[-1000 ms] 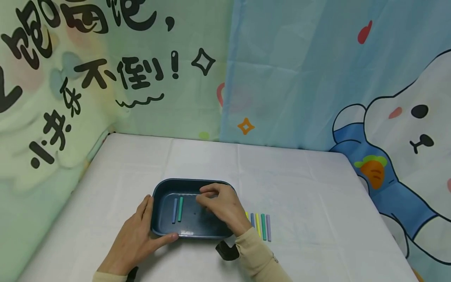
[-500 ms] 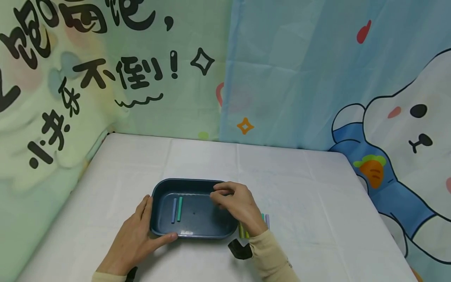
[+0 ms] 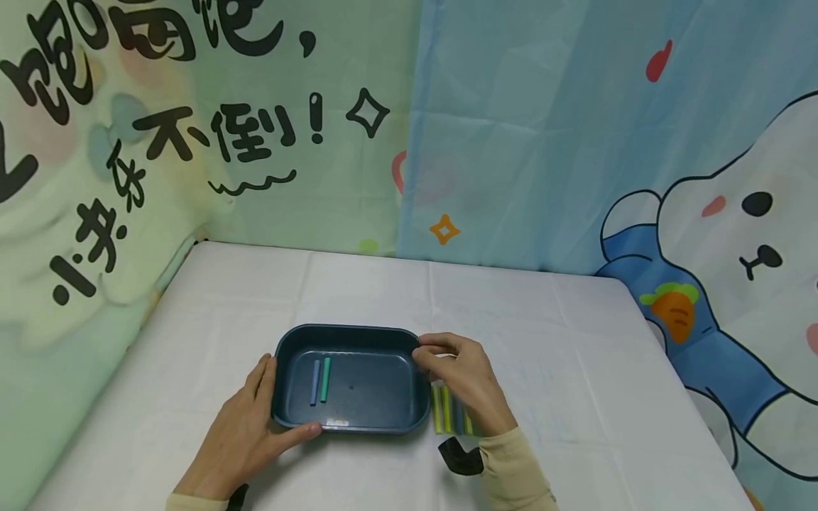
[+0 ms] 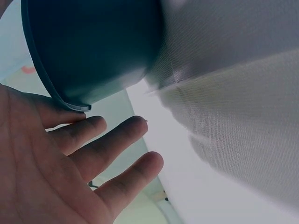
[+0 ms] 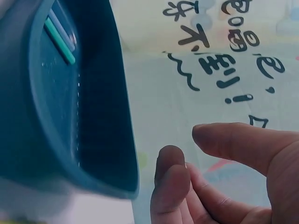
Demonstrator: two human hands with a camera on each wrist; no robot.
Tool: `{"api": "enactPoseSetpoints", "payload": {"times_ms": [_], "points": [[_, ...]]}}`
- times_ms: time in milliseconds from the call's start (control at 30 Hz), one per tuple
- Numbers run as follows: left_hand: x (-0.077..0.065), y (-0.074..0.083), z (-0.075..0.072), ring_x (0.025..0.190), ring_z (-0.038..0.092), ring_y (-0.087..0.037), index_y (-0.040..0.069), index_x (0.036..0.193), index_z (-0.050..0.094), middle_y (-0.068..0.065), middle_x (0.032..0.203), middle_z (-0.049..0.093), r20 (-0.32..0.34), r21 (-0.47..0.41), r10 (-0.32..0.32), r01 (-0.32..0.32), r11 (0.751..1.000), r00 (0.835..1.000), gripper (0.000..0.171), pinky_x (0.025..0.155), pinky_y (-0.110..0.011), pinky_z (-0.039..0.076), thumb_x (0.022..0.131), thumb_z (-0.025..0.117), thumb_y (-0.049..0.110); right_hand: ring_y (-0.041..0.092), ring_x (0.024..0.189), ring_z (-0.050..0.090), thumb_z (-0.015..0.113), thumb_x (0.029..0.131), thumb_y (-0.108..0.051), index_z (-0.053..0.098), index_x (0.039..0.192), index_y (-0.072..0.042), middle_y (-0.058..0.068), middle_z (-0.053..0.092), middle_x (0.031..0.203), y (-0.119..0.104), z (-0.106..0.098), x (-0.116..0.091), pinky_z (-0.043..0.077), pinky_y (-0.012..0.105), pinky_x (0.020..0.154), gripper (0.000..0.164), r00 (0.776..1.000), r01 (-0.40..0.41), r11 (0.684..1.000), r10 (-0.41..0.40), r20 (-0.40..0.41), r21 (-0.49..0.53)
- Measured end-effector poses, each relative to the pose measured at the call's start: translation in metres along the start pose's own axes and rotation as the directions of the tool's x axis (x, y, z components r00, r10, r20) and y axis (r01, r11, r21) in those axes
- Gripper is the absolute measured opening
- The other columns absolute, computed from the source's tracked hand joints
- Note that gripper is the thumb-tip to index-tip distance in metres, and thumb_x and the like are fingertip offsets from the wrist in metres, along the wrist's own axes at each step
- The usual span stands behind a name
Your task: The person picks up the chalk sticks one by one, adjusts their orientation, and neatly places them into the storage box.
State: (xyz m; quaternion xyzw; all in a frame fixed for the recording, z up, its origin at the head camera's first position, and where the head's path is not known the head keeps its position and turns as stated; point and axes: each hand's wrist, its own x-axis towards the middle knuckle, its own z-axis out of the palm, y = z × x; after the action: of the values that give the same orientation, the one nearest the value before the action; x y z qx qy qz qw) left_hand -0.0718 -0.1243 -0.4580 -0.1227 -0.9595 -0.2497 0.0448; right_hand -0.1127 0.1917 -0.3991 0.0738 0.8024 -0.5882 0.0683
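A dark blue rectangular tray (image 3: 383,419) stands on the white-covered table. Inside, toward its left, lie a blue stick (image 3: 315,382) and a green stick (image 3: 326,380), side by side like thin chalks. My left hand (image 3: 246,422) rests along the tray's left end, fingers extended and thumb at the front rim. By the tray's right end is my right hand (image 3: 463,372), holding nothing; in the right wrist view its thumb and loosely bent fingers stand apart. Under that hand lie several sticks, among them a yellow stick (image 3: 446,410), partly hidden by the hand.
White cloth (image 3: 575,369) covers the table around the tray. Behind it and at the left hang printed curtains (image 3: 307,199) with large dark lettering, and a cartoon animal (image 3: 722,234) is printed at the right. A black strap piece (image 3: 461,456) sits at the right wrist.
My right hand has moved right, from over the tray's inside to beyond its right end, above the loose sticks. The left hand and the two sticks in the tray have stayed put.
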Motion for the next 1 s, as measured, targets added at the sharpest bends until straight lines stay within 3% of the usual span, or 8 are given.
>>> {"api": "enactPoseSetpoints", "payload": {"times_ms": [467, 733, 1000], "points": [[0.001, 0.000, -0.001, 0.134, 0.047, -0.046, -0.010, 0.155, 0.027, -0.029, 0.158, 0.031, 0.018, 0.002, -0.014, 0.014, 1.000, 1.000, 0.123, 0.103, -0.056, 0.046, 0.078, 0.068, 0.077, 0.032, 0.094, 0.068, 0.074, 0.091, -0.026, 0.069, 0.127, -0.008, 0.011, 0.070, 0.114, 0.017, -0.034, -0.006, 0.054, 0.047, 0.088, 0.041, 0.995, -0.047, 0.994, 0.038, -0.089, -0.101], [0.000, 0.001, -0.001, 0.135, 0.046, -0.045, -0.009, 0.155, 0.027, -0.028, 0.158, 0.031, 0.023, -0.003, -0.015, 0.015, 1.000, 1.000, 0.123, 0.104, -0.056, 0.045, 0.078, 0.069, 0.076, 0.027, 0.093, 0.070, 0.072, 0.091, -0.027, 0.066, 0.131, -0.007, 0.011, 0.070, 0.117, 0.031, -0.044, -0.013, 0.052, 0.047, 0.091, 0.045, 0.981, -0.147, 0.976, 0.123, -0.152, -0.161], [0.000, 0.000, -0.001, 0.134, 0.048, -0.046, -0.010, 0.155, 0.027, -0.029, 0.157, 0.032, 0.016, 0.001, -0.007, 0.007, 1.000, 1.000, 0.123, 0.102, -0.056, 0.047, 0.078, 0.068, 0.077, 0.024, 0.090, 0.070, 0.072, 0.093, -0.026, 0.065, 0.132, -0.003, 0.014, 0.069, 0.119, 0.048, -0.056, -0.023, 0.052, 0.047, 0.091, 0.046, 0.970, -0.192, 0.967, 0.161, -0.182, -0.169]]}}
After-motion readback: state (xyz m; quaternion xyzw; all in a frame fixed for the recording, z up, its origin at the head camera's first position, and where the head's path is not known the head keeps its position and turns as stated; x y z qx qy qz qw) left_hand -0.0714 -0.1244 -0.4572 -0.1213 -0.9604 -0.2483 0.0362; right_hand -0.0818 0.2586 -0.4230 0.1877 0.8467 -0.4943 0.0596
